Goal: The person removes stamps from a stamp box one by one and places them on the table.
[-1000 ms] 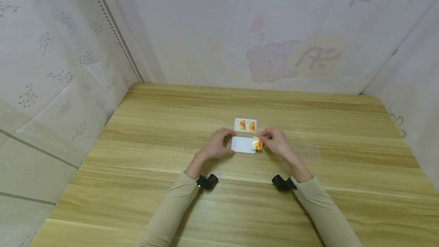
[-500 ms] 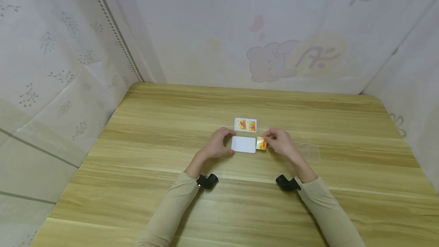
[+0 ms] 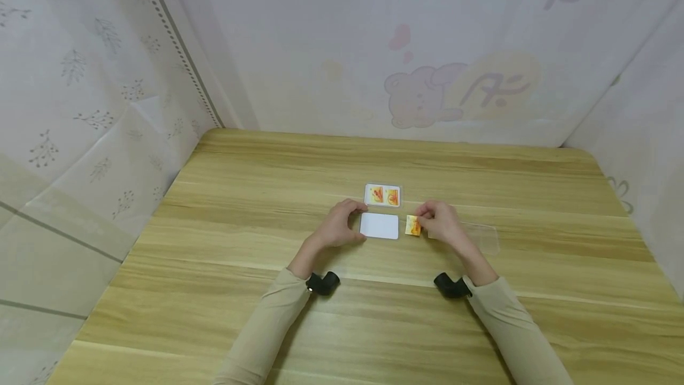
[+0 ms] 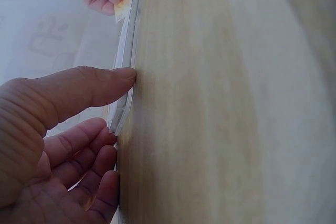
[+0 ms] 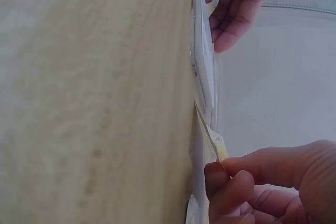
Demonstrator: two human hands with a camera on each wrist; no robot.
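My left hand [image 3: 339, 224] holds a flat white rectangular box [image 3: 379, 226] with clear plastic edges by its left end. In the left wrist view the thumb [image 4: 113, 85] presses the near side of the box and the fingers lie at the far side. My right hand [image 3: 438, 220] pinches a small square yellow-orange card [image 3: 412, 225] between thumb and fingertips, just right of the box and apart from it. The right wrist view shows the card [image 5: 216, 142] held tilted, edge toward the camera.
Behind the white box lies a clear case [image 3: 383, 195] with a white face and two orange pictures. A transparent plastic lid [image 3: 483, 239] lies to the right, partly behind the right wrist. Everything rests on a wooden table [image 3: 342, 337] with a curtain behind it.
My right hand has drawn the yellow-orange card rightward, from overlapping the white box's right end to a gap beside it. The left hand and the box stay in place.
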